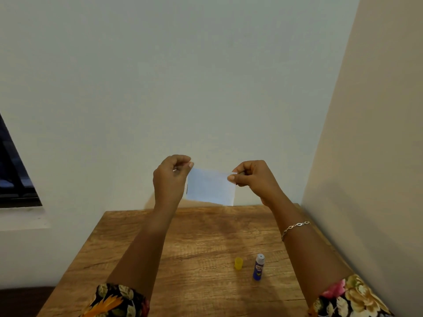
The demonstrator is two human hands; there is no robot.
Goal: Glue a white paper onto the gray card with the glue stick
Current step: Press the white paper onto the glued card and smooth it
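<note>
- White paper (210, 187) is hanging upright in the air above the far edge of the counter (183, 243), in front of the wall; a dark sliver is showing at its 9 o'clock edge, cannot tell what.
- Left hand (170, 177) is pinching the paper's top corner at 10 o'clock.
- Right hand (251, 179) is pinching the top corner at 2 o'clock; a bracelet (295, 227) is sitting on that wrist.
- Glue stick (258, 267) is standing uncapped on the counter at 5 o'clock from the paper, well apart.
- Yellow cap (238, 263) is standing just beside the stick, at its 9 o'clock.
</note>
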